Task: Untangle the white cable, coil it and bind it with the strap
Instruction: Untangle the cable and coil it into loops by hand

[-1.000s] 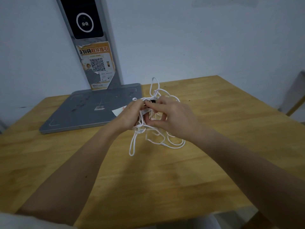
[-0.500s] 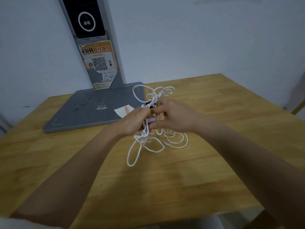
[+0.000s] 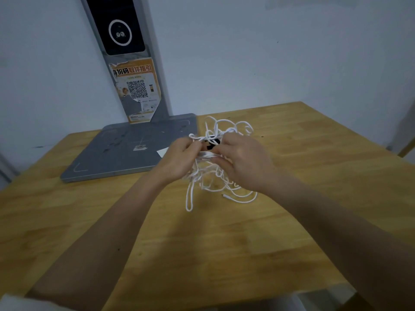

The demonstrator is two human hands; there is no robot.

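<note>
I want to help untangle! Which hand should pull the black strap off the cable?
Probably the right hand: its fingertips sit beside the black strap, while the left hand grips the white cable bundle and can steady it.

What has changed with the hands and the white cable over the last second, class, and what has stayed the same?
The loops at the top of the white cable have spread wider, and a long loop now hangs lower toward the table. The left hand and right hand still hold the tangle between them, with the black strap showing between their fingers. The grey stand has not moved.
</note>
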